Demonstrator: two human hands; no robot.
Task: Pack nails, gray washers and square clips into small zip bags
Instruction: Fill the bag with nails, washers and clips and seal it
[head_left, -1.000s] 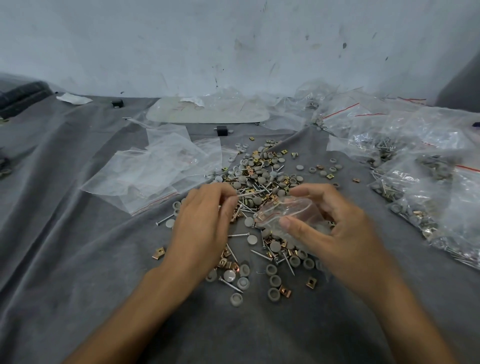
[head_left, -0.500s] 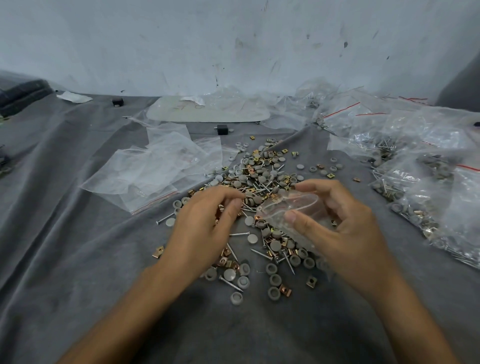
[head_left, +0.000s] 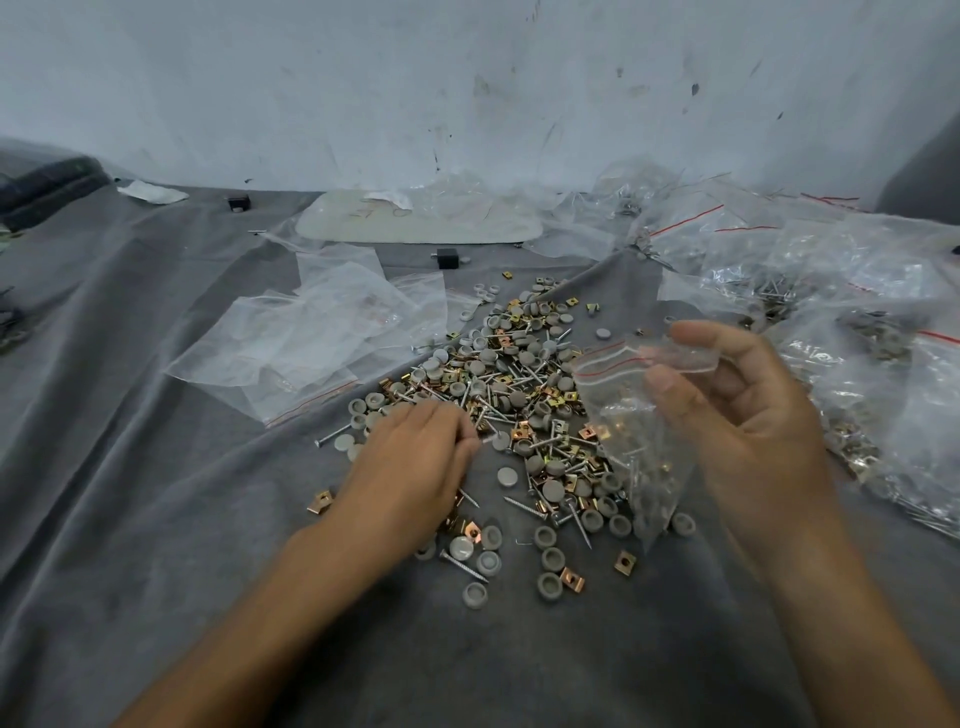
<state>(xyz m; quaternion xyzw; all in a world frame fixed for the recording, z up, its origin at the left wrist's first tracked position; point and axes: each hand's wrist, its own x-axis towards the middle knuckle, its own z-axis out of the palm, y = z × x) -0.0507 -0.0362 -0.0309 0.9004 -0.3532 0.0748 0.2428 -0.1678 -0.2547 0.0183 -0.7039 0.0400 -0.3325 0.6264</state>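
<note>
Zip bag (head_left: 640, 423) (contents blurred)

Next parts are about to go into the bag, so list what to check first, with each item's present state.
1. Bag held: the right hand pinches the small zip bag near its red-striped top. Ok.
2. Bag mouth open: cannot tell; the top is crumpled between the fingers.
3. Supply in reach: the left hand rests on the pile of parts. Ok.
4. Part picked up: cannot tell; the left hand's curled fingers hide it.
5. Bag's contents: cannot tell; the pile shows through the clear plastic.
6. Spares: empty bags lie left of the pile. Ok.
</note>
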